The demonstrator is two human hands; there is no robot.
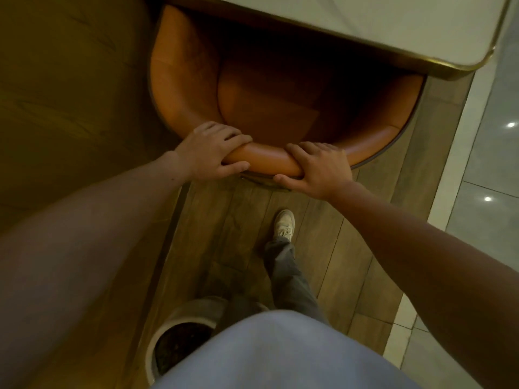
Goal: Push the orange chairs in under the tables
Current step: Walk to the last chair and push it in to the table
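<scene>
Left hand [212,148] and right hand [317,164] were both clamped on the orange chair [179,88] back rail, seat partly under the table [393,29]. Risk — armrests could jam against the table edge, or fingers get pinched there if pushed hard.

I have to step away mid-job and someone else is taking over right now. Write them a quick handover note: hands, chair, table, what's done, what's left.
Left hand: closed around the top rail of the orange chair, fingers over the front, thumb behind.
Right hand: gripping the same rail, just to the right of the left hand.
Chair: facing the table; the front of its seat already sits under the table edge, while the curved back and rear of the seat are outside.
Done: chair lined up and partly in.
Left: probably a little more pushing, then let go. Other chairs are not in view.
Note: a pot stands on the floor by your left leg.
</scene>
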